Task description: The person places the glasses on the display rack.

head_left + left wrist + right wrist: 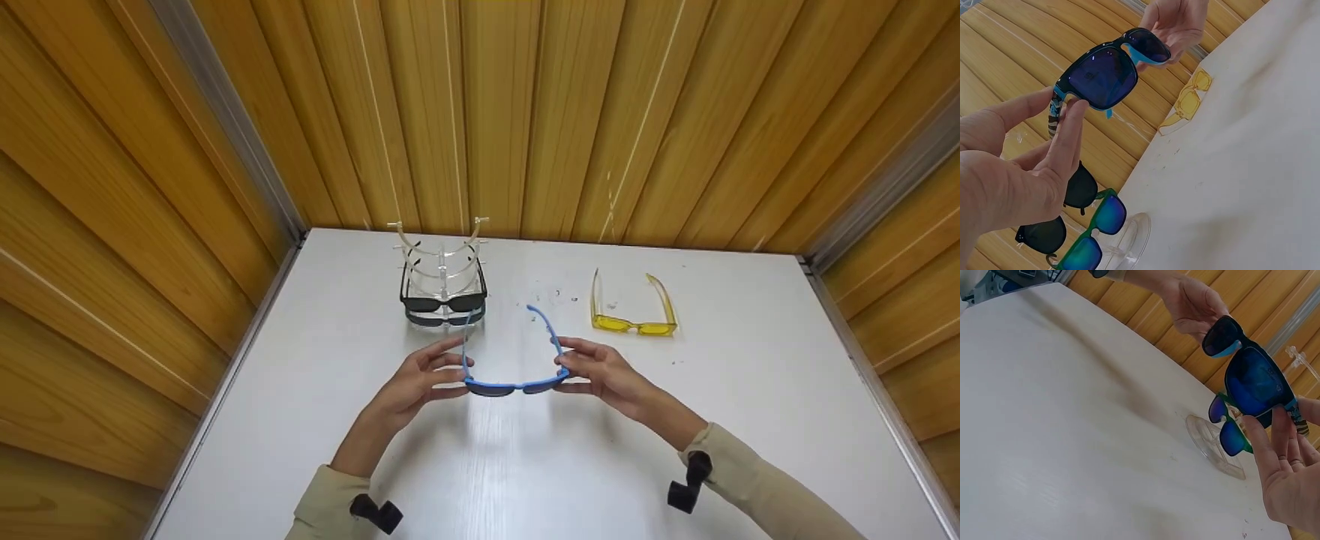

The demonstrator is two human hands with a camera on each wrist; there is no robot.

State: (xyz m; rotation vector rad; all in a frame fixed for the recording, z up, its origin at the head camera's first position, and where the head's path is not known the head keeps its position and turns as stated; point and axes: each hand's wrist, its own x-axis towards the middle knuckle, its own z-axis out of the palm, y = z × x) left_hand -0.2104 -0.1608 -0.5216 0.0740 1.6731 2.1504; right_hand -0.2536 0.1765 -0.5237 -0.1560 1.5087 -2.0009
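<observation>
Left hand [420, 379], right hand [604, 375] both pinching the blue-framed sunglasses [517, 387]: long axis crosswise, temples [553, 337] pointing away, partly finger-hidden!

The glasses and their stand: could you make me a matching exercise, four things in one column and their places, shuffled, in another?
Things:
1. Blue sunglasses
2. Yellow glasses
3. Black sunglasses
4. Clear stand

Places:
A. On the stand, above the green sunglasses
B. Directly on the table, bearing two pairs
C. Held between left hand and right hand
D. Directly on the table, right of the stand in the head view

Pairs: 1-C, 2-D, 3-A, 4-B
</observation>
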